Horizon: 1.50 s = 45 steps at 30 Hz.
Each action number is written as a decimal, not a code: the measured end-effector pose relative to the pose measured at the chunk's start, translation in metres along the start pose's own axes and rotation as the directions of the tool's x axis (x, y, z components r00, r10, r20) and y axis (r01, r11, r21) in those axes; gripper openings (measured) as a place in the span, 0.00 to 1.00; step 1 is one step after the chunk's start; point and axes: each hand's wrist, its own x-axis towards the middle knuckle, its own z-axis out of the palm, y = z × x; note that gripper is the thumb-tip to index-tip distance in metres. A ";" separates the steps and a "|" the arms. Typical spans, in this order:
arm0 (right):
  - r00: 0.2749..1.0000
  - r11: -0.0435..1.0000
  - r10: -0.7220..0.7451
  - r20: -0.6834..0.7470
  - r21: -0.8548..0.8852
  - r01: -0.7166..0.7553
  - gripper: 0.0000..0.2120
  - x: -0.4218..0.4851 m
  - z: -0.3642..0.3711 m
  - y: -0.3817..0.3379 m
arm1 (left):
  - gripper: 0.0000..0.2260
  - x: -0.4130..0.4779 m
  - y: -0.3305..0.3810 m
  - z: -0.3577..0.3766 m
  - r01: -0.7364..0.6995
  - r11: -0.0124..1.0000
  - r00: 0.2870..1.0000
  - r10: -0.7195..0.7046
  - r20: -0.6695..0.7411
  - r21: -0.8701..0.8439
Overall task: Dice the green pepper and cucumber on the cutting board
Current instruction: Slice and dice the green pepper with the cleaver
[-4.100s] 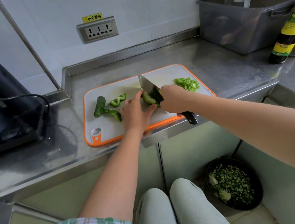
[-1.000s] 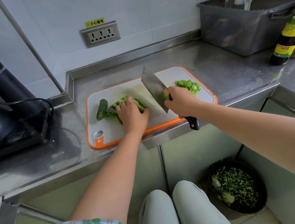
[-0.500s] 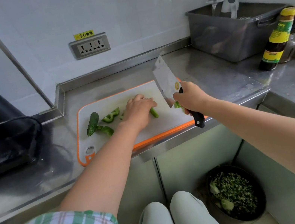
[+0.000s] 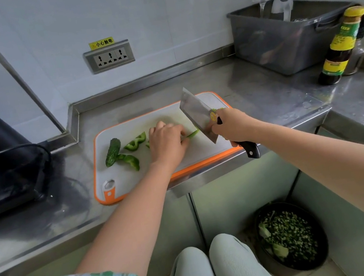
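Cutting board (image 4: 203,153) lies under both grips. Cleaver (image 4: 196,113) is clenched in the right grip (image 4: 232,125). Cucumber (image 4: 112,152) and pepper pieces (image 4: 135,142) sit uncut left of the left grip (image 4: 167,143), whose curled fingers pin the pepper strip (image 4: 192,134). Small diced pile (image 4: 216,109) is behind the right grip. Judged under half done.

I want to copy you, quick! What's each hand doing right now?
Left hand: fingers curled on a green pepper strip, holding it down.
Right hand: grips the cleaver.
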 end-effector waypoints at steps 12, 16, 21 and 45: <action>1.000 0.999 0.009 0.029 -0.038 -0.008 0.08 -0.003 -0.003 0.001 | 0.05 -0.015 0.006 0.004 0.036 0.995 0.997 -0.041 -0.062 -0.091; 1.000 0.998 -0.013 0.027 -0.059 0.015 0.09 -0.006 -0.008 -0.001 | 0.10 -0.011 0.009 0.003 0.090 0.992 0.995 -0.094 -0.033 -0.088; 1.000 0.997 0.006 0.014 -0.080 -0.005 0.06 -0.004 -0.011 0.000 | 0.09 -0.011 0.010 0.004 0.108 0.992 0.994 -0.107 0.010 -0.066; 0.992 0.978 0.104 -0.070 0.189 -0.089 0.12 0.019 -0.006 0.020 | 0.11 0.056 0.005 0.010 -0.288 0.941 0.934 0.235 0.270 0.179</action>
